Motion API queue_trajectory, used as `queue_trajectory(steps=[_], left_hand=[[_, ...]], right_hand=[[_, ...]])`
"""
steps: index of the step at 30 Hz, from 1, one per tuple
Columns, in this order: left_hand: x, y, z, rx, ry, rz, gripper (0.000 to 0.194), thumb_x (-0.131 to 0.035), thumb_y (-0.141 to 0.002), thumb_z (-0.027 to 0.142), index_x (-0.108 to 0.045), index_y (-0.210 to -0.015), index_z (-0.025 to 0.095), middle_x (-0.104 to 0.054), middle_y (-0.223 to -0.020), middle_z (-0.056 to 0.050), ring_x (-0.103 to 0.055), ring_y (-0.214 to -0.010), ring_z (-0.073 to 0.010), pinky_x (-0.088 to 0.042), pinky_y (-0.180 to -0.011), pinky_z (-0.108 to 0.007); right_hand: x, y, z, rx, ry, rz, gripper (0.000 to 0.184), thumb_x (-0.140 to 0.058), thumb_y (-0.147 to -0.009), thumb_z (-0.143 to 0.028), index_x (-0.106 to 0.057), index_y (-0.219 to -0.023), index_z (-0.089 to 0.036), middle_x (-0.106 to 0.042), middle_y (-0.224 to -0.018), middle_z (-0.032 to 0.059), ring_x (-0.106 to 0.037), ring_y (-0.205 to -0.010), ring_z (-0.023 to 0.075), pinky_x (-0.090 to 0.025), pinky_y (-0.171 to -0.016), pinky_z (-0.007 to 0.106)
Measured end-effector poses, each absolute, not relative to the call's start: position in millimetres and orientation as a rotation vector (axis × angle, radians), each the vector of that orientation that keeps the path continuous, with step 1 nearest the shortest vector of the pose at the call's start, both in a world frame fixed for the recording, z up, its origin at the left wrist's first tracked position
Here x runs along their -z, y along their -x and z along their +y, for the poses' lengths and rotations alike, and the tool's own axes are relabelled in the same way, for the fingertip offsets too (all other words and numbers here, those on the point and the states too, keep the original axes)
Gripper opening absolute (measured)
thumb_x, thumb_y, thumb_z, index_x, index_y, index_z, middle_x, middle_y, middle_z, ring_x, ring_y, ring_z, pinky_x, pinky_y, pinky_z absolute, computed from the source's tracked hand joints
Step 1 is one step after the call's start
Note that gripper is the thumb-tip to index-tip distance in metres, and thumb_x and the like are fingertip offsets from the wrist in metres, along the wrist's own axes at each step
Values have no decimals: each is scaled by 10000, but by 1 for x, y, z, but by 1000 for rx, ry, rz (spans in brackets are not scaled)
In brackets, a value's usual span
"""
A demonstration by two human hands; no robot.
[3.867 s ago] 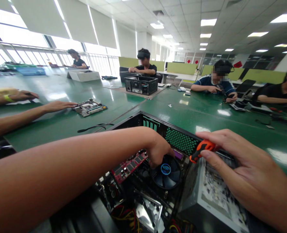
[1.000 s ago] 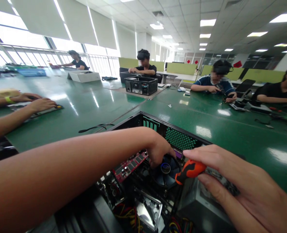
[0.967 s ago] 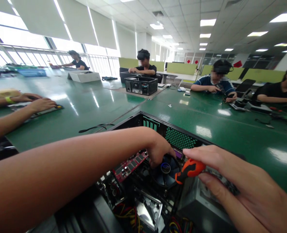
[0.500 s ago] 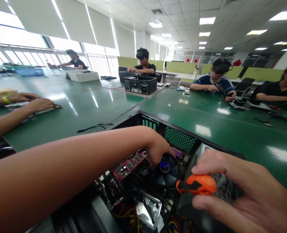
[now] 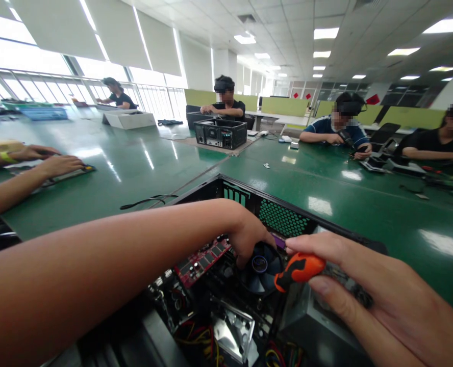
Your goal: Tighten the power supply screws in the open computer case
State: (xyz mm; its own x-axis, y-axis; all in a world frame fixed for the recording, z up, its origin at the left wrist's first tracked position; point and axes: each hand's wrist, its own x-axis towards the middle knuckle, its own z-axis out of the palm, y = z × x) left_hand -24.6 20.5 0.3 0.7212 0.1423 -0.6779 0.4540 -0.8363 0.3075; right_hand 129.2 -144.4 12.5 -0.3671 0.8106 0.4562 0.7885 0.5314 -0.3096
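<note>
An open black computer case [image 5: 272, 188] lies before me. Reaching down into it, my left hand [image 5: 247, 237] grips the rim of a round dark CPU fan [image 5: 270, 267] with a ring-marked hub. My right hand [image 5: 349, 272] holds an orange-and-black screwdriver [image 5: 299, 270] by its handle, between thumb and fingers. The screwdriver's handle tilts down to the left, toward the fan's right edge; its tip is hidden among dark parts. A red circuit card [image 5: 203, 262] sits left of the fan. Below the fan are a shiny metal bracket [image 5: 232, 331] and coloured wires [image 5: 196, 334].
The metal power supply box [image 5: 306, 311] is partly under my right hand. A black cable [image 5: 146, 201] lies on the green table [image 5: 165, 168] behind the case. Another person's hands [image 5: 60, 165] work at the left. Farther back, several people sit around another black computer case [image 5: 221, 133].
My right hand and the screwdriver handle have shifted left and slightly up, and the handle is now more tilted. My left hand stays on the fan.
</note>
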Motion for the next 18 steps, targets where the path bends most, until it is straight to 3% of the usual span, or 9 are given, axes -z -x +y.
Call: queue_trajectory(steps=[6,10,15,18], left_hand=[[-2,24,19,925,-2468,472,788,-694,-524,179,-457,-1275,192,-632,-1109,-53,-591,-943,-252,-447,-851,-326],[-4,24,18,928,-2469,465,833,-702,-515,170,-432,-1302,203,-603,-1170,-56,-586,-959,-248,-444,-852,-318],[-4,24,18,912,-2486,444,884,-713,-520,179,-382,-1338,244,-597,-1173,-37,-561,-1018,-258,-431,-873,-329],[-2,23,19,923,-2482,435,823,-710,-527,178,-429,-1300,217,-625,-1112,-38,-561,-1015,-263,-431,-877,-333]], right_hand=[[-10,-133,-146,-52,1324,-2233,317,-452,-882,-334,-435,-1197,-371,-662,-1099,-60,-660,-954,135,-580,-726,217],[-10,-135,-144,-37,1221,-2235,349,-524,-851,-344,-451,-1192,-371,-641,-1124,-45,-625,-1020,165,-552,-815,256],[-12,-139,-139,-128,1064,-2249,316,-573,-837,-289,-523,-1146,-325,-635,-981,-22,-634,-870,102,-533,-659,139],[-12,-137,-139,-96,1107,-2263,340,-539,-858,-262,-503,-1193,-304,-619,-1077,-9,-613,-955,106,-527,-768,159]])
